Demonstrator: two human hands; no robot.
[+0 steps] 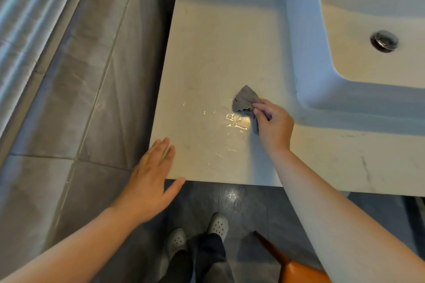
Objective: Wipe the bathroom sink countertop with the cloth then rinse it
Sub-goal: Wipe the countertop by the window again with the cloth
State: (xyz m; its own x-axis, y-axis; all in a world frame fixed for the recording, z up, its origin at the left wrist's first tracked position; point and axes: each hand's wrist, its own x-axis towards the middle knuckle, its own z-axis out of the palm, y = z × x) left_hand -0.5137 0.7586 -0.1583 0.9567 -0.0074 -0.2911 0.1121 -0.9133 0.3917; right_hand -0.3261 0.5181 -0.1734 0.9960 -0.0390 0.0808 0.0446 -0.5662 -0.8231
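Cloth (pixel 245 99) pinched by right hand (pixel 273 124) on countertop (pixel 207 53) — left hand (pixel 151 179) flat, fingers straight

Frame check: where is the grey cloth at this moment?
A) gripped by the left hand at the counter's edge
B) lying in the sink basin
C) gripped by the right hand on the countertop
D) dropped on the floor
C: the right hand grips the grey cloth on the countertop, left of the sink, while the left hand is flat and holds nothing at the counter's front corner.
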